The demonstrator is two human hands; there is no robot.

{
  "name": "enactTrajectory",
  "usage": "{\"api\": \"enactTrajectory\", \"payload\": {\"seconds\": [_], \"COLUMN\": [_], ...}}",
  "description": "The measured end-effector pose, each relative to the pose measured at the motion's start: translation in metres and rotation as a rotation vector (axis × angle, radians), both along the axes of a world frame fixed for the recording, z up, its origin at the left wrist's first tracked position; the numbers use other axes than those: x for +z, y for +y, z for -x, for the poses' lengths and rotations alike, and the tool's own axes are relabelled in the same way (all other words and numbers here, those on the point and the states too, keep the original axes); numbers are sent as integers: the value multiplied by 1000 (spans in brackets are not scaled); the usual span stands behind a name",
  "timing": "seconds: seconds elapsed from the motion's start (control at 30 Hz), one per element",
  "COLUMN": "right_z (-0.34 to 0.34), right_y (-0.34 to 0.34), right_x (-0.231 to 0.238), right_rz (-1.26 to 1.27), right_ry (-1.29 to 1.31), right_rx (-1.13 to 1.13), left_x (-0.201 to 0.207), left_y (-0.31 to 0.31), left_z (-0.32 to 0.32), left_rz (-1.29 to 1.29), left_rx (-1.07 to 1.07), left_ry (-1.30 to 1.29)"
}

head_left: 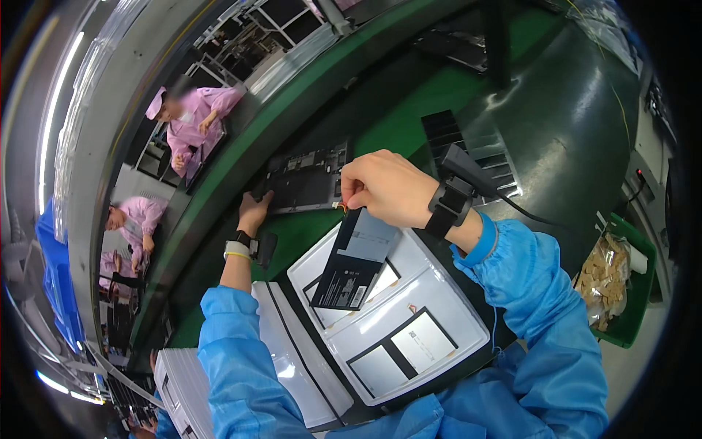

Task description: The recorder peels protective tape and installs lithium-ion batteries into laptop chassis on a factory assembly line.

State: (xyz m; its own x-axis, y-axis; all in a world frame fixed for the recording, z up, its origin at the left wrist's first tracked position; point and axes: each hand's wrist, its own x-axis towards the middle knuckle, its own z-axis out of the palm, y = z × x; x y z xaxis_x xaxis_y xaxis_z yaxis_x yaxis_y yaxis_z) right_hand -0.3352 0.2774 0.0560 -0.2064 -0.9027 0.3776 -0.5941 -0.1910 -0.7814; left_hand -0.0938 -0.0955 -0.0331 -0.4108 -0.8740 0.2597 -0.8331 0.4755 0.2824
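Note:
My right hand pinches the short coloured wires of a flat black laptop battery. The battery hangs tilted from the fingers, over a white plastic tray. In the tray's compartments lie more flat batteries with silver and black faces. At the near left corner of an open laptop base, the fingers of my left hand close on its edge. The base lies on the green work surface with its dark interior showing. How far the left fingers reach round it is partly hidden.
Left of the tray stand another white tray and a tray stack. A black slotted rack sits beyond my right hand. A green bin of wrapped brown pieces is at right. Across the green line, people in pink work.

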Motion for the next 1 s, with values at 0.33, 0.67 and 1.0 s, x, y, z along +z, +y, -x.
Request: {"api": "enactTrajectory", "payload": {"seconds": [0.33, 0.67, 1.0], "right_z": [51, 115, 141], "right_y": [9, 27, -17], "right_x": [20, 8, -29], "right_rz": [92, 70, 192], "right_ry": [-39, -49, -191], "right_rx": [-211, -599, -560], "left_x": [47, 31, 49], "left_y": [114, 174, 175], "left_z": [40, 125, 96], "left_rz": [-440, -458, -482], "left_rx": [-183, -500, -480], "left_ry": [-287, 80, 247]}}
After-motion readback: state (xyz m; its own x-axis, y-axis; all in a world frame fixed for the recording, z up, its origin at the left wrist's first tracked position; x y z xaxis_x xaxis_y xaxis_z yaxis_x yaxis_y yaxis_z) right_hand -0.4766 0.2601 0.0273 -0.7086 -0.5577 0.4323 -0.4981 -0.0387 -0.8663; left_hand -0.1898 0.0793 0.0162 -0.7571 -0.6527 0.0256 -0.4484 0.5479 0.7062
